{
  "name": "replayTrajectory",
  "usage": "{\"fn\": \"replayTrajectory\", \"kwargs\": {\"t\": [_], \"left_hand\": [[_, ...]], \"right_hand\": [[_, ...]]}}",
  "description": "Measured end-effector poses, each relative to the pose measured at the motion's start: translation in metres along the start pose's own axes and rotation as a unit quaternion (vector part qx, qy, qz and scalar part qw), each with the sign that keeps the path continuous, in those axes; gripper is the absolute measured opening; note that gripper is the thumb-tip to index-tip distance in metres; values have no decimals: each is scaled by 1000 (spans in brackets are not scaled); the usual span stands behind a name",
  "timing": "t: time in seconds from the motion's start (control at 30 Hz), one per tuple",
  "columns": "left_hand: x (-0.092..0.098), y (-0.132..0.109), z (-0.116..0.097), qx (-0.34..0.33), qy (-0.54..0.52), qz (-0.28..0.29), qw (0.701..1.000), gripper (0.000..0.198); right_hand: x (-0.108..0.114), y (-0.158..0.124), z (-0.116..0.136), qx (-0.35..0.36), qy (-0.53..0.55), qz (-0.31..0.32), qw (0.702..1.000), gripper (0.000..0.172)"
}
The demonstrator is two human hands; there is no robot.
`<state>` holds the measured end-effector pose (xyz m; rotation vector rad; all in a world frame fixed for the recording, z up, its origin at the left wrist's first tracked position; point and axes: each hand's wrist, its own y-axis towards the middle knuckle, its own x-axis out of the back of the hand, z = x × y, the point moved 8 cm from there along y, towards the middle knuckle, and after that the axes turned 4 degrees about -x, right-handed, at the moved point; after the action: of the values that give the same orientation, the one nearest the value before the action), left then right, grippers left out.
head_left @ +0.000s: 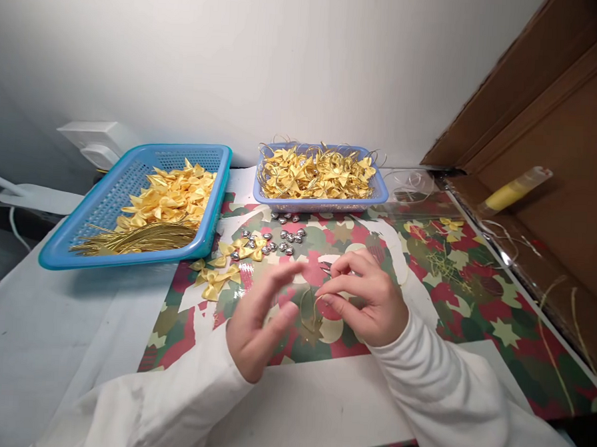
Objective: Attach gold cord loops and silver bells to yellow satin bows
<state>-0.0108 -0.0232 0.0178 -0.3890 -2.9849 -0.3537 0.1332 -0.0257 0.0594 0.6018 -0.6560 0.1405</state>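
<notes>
My right hand [372,301] pinches a thin gold cord [304,312] between thumb and fingertips, and the cord hangs in a loop over the patterned sheet. Just left of it my left hand [260,325] is held with thumb and fingers apart, holding nothing. A small dark metal tip [325,268] shows beside the right fingers; its kind is hidden. Beyond the hands lie several shiny silver beads or small bells [291,237]. Several loose yellow ribbon bows [214,286] rest to the left of these.
A blue basket [224,173] at left holds yellow bows and a bundle of gold cords [147,240]. Against the wall, a smaller basket [324,205] is full of bows with cord loops. Cord scraps [441,268] lie at right, near a yellow-filled tube [515,191] and cardboard [549,116].
</notes>
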Motion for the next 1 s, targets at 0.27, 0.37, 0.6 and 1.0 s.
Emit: {"fn": "replayTrajectory", "kwargs": {"t": [0.27,0.37,0.6,1.0], "left_hand": [[-37,-14,37,255,-200,114,939,51],[-29,-10,35,224,-199,87,950,50],[-29,-11,28,182,-214,89,956,49],[-20,-9,29,156,-203,33,966,49]], "right_hand": [[-3,-1,-14,-63,-10,-16,998,14],[2,-3,-43,-168,-90,-8,982,6],[-8,-15,-83,-262,-272,93,921,22],[-39,-20,-32,-238,256,226,909,41]]}}
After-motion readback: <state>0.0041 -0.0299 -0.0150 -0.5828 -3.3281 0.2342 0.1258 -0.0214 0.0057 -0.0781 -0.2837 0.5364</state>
